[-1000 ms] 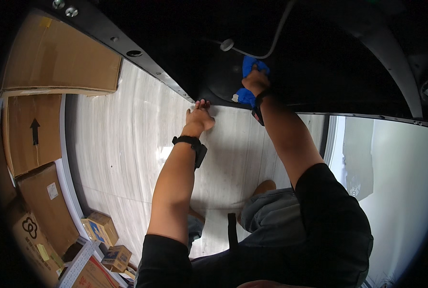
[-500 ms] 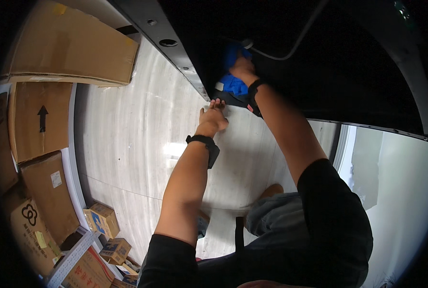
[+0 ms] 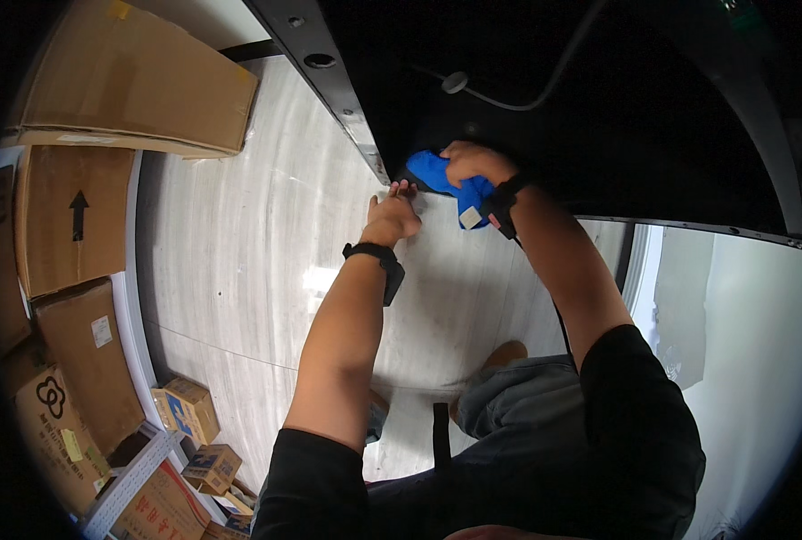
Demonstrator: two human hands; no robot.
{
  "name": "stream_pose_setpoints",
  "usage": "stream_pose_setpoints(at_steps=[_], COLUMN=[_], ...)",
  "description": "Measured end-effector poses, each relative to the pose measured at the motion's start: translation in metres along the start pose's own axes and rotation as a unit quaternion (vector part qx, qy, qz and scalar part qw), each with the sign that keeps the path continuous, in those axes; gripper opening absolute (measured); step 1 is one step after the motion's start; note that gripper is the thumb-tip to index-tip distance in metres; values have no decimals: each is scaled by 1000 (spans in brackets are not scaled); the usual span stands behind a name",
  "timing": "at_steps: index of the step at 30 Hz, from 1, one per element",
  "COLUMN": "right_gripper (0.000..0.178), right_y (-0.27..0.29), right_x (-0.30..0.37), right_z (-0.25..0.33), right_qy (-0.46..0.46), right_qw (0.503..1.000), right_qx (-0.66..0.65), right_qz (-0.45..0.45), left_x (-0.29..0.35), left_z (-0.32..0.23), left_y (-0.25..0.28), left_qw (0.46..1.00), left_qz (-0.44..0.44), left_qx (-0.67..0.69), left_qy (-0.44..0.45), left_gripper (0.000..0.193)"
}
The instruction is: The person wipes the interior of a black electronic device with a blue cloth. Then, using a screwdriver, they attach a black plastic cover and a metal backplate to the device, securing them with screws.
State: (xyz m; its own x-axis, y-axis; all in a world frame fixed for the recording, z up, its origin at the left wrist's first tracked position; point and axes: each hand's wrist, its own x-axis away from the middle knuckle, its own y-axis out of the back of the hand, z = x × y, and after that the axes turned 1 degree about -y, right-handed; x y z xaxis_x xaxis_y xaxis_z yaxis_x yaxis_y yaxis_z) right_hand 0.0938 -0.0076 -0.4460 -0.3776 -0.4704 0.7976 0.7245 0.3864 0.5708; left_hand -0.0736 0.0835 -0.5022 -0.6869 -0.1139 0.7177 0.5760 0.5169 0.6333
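A large black cabinet [image 3: 527, 153] with a metal edge frame fills the upper right. Inside its front, my right hand [image 3: 474, 164] is closed over a blue cloth [image 3: 431, 170] and presses it to the dark surface. One end of the cloth, with a pale label, hangs over the front edge. My left hand [image 3: 394, 211] rests with fingers stretched out at the cabinet's front corner, its fingertips on the edge, holding nothing. A grey cable with a round white piece [image 3: 455, 83] runs across the dark interior, beyond my right hand.
Cardboard boxes [image 3: 74, 216] stand stacked along the left side, with smaller boxes [image 3: 187, 409] at the lower left beside a white perforated shelf post [image 3: 131, 477]. Pale wood-look floor [image 3: 239, 234] lies below me. At the right is a white wall [image 3: 761, 360].
My right hand has drawn the blue cloth nearer, toward the cabinet's front edge, and part of it now hangs over. My left hand stays at the corner, barely shifted.
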Motion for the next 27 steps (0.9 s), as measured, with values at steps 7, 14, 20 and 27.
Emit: stream_pose_setpoints(at_steps=[7,14,20,27], right_gripper=[70,60,76,77], right_y=[-5,-70,-55,-63], right_x=[-8,-9,77,62], right_z=[-13,-15,-15,-44], right_qy=[-100,-34,11,-15], right_qw=[954,989,986,958], right_qx=[-120,-26,93,-257], right_qz=[-258,-142,134,-123], left_x=[-4,1,12,6], left_z=[7,6,10,12], left_y=[-15,-21,-12,-21], left_qw=[998,995,995,996], left_qz=[-35,-60,-33,-42], left_qx=[-39,-57,-77,-54], left_qy=[-31,-47,-56,-49], left_gripper=[70,69,67,64])
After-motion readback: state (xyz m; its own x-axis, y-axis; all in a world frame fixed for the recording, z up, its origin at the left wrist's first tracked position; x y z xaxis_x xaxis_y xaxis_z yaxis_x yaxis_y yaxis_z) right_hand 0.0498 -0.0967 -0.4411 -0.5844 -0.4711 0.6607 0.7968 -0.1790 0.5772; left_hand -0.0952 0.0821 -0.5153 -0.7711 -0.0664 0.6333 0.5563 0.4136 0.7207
